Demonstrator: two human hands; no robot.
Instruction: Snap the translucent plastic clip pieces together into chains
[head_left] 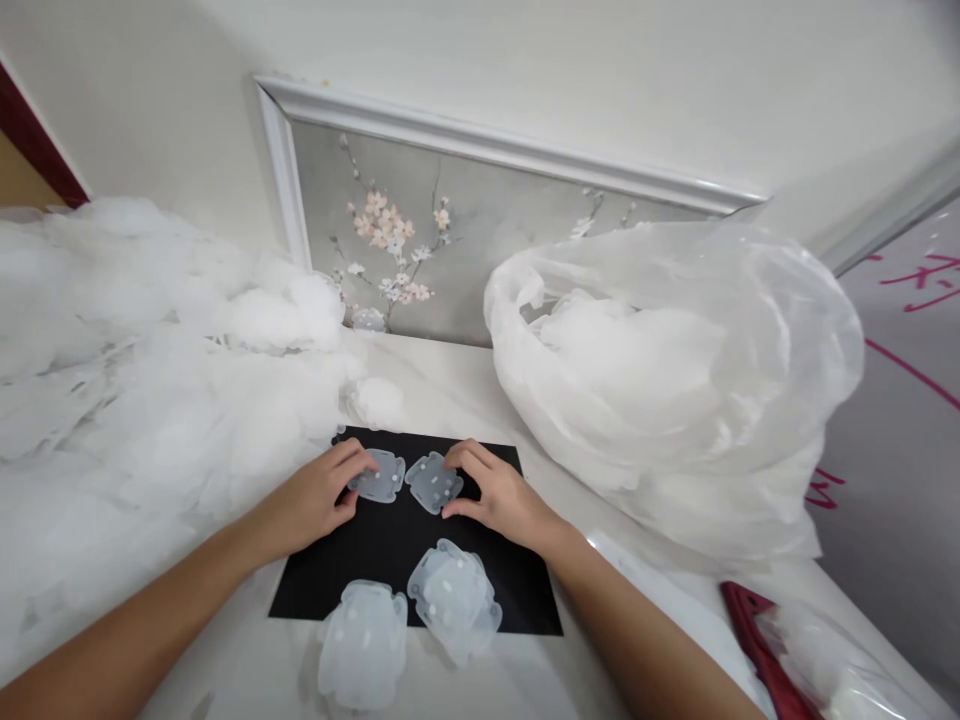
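Note:
On a black sheet lie two thin, cloudy, translucent plastic pieces with wavy edges and small white spots. My left hand has its fingertips over the left plastic piece, the thumb at its lower edge. The right plastic piece sits between the thumb and fingers of my right hand, which hold it at its right edge. Nearer to me, a stack of similar pieces and a second stack overlap the sheet's front edge.
A large heap of translucent pieces covers the left of the white table. At the right stands a big clear plastic bag of more pieces. A dark red object lies at the lower right. A framed flower picture stands behind.

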